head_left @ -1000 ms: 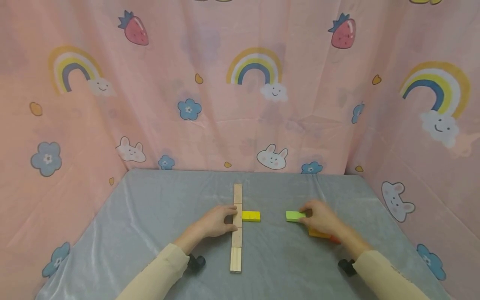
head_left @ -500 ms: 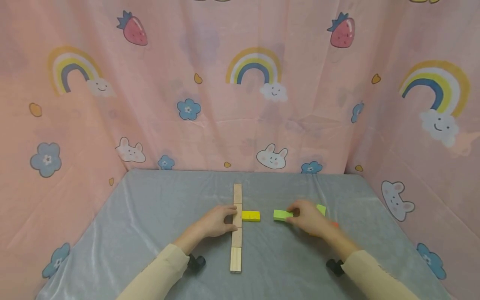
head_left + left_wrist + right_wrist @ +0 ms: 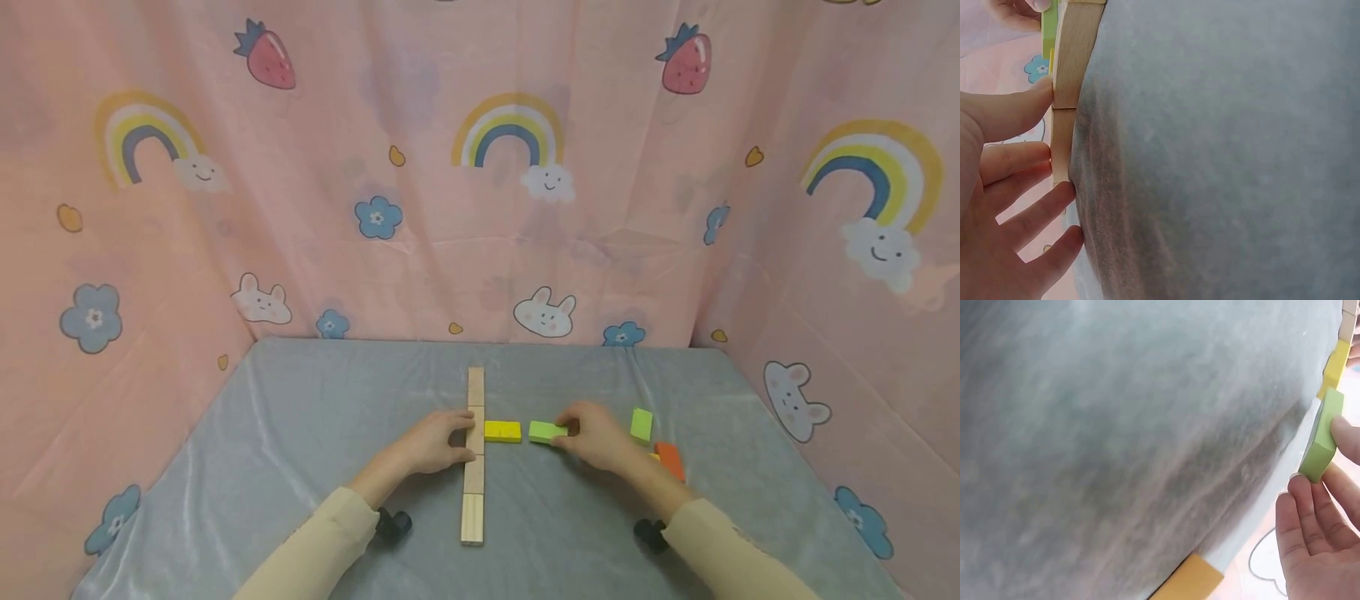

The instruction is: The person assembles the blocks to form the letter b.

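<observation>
A straight row of pale wooden blocks (image 3: 472, 518) lies end to end on the grey cloth, running away from the person. My left hand (image 3: 429, 444) touches the row near its middle with thumb and fingertips; in the left wrist view its fingers are extended along the wood. From the row's right side a yellow block (image 3: 502, 432) sticks out. My right hand (image 3: 600, 437) pinches a light green block (image 3: 545, 432) between thumb and fingers, lined up with the yellow block and a small gap to its right. In the right wrist view the green block (image 3: 1322, 440) sits at the fingertips.
A second green block (image 3: 641, 424) lies behind the right wrist, near a red-orange block (image 3: 671, 461). An orange block (image 3: 1190, 580) shows low in the right wrist view, mostly hidden by the forearm in the head view. A printed pink curtain (image 3: 420, 275) surrounds the table.
My right hand has moved left with the green block, narrowing the gap to the yellow block. The second green block has come into view. My left hand has stayed in place.
</observation>
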Motion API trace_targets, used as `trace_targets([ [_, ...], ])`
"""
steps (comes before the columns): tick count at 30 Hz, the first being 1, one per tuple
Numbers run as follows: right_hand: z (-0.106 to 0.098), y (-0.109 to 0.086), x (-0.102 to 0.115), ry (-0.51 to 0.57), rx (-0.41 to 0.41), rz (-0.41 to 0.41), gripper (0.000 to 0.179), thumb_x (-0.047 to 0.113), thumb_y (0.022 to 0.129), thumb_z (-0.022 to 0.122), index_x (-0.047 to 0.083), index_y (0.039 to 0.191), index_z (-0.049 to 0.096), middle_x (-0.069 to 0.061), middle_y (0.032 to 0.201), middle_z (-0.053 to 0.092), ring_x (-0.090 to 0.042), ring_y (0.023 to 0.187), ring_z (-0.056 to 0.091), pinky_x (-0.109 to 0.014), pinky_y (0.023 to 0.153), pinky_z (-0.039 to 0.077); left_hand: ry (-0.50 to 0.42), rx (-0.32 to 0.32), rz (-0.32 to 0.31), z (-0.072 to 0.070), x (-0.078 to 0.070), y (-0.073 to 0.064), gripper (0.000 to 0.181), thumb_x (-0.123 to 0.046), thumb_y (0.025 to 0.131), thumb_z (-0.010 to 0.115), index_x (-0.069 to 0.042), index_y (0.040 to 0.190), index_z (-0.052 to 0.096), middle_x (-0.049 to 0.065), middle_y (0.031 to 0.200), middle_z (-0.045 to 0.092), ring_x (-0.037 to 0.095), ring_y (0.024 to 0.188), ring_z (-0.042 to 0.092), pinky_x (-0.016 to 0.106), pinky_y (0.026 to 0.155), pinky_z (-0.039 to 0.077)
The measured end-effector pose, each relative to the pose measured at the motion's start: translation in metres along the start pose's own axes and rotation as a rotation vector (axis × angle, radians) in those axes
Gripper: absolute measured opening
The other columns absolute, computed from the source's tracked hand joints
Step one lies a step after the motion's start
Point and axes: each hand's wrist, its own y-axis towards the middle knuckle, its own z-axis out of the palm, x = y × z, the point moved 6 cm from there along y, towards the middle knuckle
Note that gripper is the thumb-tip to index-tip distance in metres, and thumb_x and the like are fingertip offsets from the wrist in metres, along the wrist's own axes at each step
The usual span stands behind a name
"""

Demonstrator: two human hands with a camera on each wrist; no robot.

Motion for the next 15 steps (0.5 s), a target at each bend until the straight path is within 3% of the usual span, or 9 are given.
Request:
trace_targets([
  [15, 0.0098, 0.0068, 0.0058, -0.021, 0.003, 0.042, 0.026, 0.019, 0.087, 0.082, 0.004, 0.107, 0.075, -0.001, 0.09, 0.064, -0.018, 0.083, 0.056, -0.037, 0.076, 0.054, 0.004, -0.001, 0.005, 0.0007, 0.001, 0.0006, 0.057, -0.028, 0.092, 0.078, -0.005, 0.141, 0.06, 0.007, 0.15, 0.053, 0.031, 0.14, 0.047, 0.048, 0.115, 0.04],
])
